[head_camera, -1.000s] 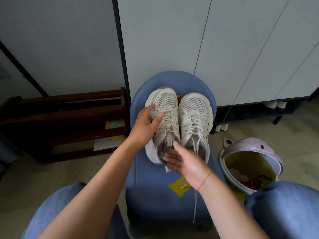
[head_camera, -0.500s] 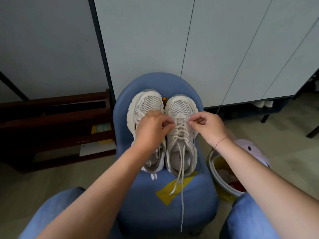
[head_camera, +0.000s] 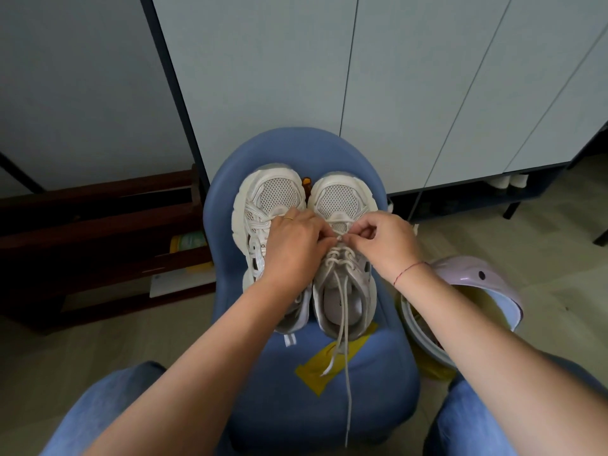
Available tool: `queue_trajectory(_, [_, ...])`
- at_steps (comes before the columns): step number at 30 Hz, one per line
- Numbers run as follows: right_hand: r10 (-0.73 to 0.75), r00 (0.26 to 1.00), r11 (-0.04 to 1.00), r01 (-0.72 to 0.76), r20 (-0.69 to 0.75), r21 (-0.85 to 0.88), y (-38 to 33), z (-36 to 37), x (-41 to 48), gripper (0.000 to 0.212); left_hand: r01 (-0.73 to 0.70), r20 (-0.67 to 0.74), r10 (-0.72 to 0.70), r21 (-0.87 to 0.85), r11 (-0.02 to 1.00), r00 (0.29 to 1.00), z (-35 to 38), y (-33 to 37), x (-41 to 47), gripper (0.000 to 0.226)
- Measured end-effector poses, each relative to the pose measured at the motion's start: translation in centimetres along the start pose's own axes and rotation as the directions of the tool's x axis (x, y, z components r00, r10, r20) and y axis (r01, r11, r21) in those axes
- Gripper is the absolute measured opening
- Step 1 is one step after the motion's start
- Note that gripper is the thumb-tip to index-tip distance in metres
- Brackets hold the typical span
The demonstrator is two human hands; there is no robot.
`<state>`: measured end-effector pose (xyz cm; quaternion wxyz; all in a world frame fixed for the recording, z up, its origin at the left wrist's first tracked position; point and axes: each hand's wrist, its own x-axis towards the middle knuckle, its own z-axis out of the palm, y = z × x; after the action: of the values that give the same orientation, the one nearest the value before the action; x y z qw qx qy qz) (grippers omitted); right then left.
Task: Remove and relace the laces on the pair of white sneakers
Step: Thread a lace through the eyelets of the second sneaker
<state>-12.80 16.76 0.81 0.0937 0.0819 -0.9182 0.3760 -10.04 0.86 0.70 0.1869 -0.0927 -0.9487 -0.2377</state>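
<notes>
Two white mesh sneakers stand side by side on a blue chair (head_camera: 368, 383), toes pointing away from me. My left hand (head_camera: 294, 248) lies over the left sneaker (head_camera: 263, 205) and its fingertips pinch the lace of the right sneaker (head_camera: 342, 199) near the lower eyelets. My right hand (head_camera: 383, 241) pinches the same lace from the right side; the fingertips of both hands meet over the tongue. Two loose lace ends (head_camera: 345, 340) trail from the right sneaker down across the seat and over its front edge.
A yellow sticker (head_camera: 316, 373) marks the seat. A lilac bin (head_camera: 473, 281) with a yellow liner stands on the floor to the right. A dark wooden rack (head_camera: 98, 232) sits at the left, grey cabinet doors (head_camera: 394, 93) behind. My denim knees flank the chair.
Both hands went from the sneakers' heel openings up to the right sneaker's lacing and took hold of the lace. Its ends now hang loose over the seat.
</notes>
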Motion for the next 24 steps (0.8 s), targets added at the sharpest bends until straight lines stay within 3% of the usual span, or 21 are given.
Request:
queue_trajectory(5, [-0.100,0.993,0.995,0.101,-0.057,0.014,-0.2,0.3,-0.6,0.004,-0.024,0.007,0.025,-0.050,0.998,1.000,-0.2,-0.5,0.0,0.013])
queue_trajectory(8, [-0.159,0.987,0.987,0.159,-0.001,-0.030,-0.4,0.2,-0.8,0.021,-0.037,-0.005,0.037,-0.056,0.998,0.999,-0.3,-0.5,0.0,0.014])
queue_trajectory(17, [-0.107,0.986,0.979,0.128,0.130,-0.159,-1.4,-0.3,-0.3,0.004,-0.036,-0.023,0.035,-0.061,0.997,0.999,-0.2,-0.2,-0.2,0.014])
queue_trajectory(21, [-0.069,0.981,0.995,0.080,0.182,-0.055,-1.1,-0.4,-0.1,0.008,-0.028,-0.054,0.024,-0.075,0.997,0.998,0.0,-0.1,-0.2,0.015])
queue_trajectory(24, [-0.049,0.973,0.999,0.045,0.224,0.022,-0.9,-0.7,0.1,0.011,-0.057,-0.038,0.058,0.030,0.998,0.998,0.4,0.1,-0.3,0.013])
